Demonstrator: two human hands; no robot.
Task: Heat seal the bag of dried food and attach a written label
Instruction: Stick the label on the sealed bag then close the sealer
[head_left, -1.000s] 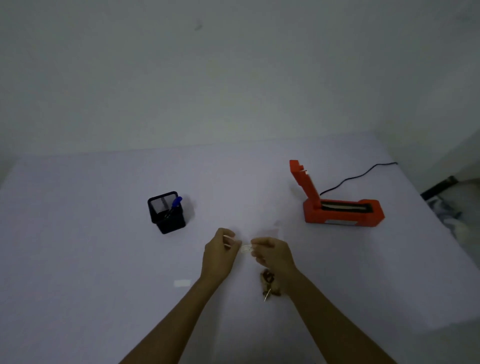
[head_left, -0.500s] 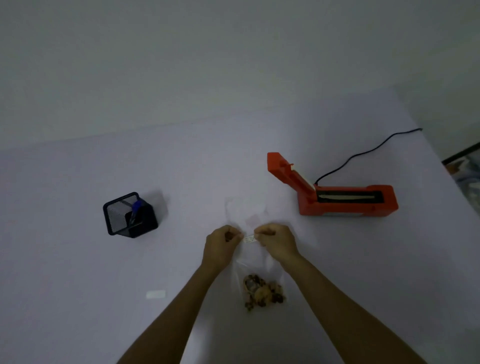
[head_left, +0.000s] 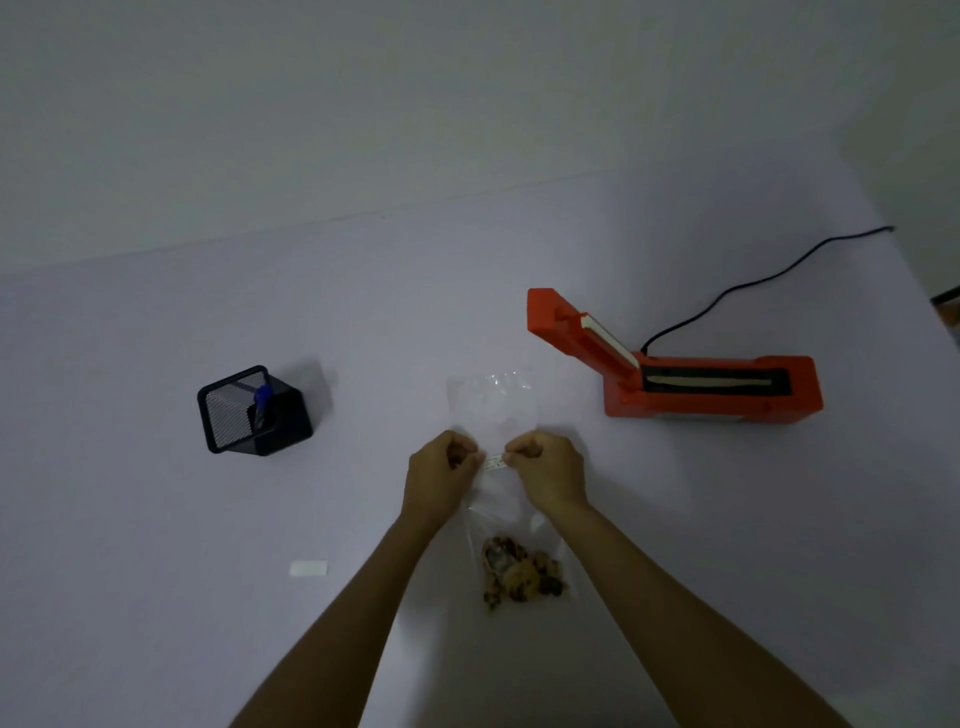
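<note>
Since half a second ago both hands have stayed put over the bag (head_left: 498, 410), pinching the label as before; only the view has tipped down, so the sealer and pen cup sit lower in frame. Left hand (head_left: 440, 475) fingers curled, pinching the left end of the label (head_left: 494, 461). Right hand (head_left: 551, 470) curled likewise, pinching the right end. Label spans the gap between the two hands, just above the clear bag. Bag lies flat on the table (head_left: 156, 519), running from beyond the knuckles back between the forearms; dried food (head_left: 519, 574) bunched at its near end. Sealer (head_left: 711, 387) right of the right hand, lid raised, cord (head_left: 769, 280) trailing away. Pen cup (head_left: 254, 410) well left of the left hand, blue pen (head_left: 262, 400) inside. Small white slip (head_left: 308, 568) near the left forearm.
</note>
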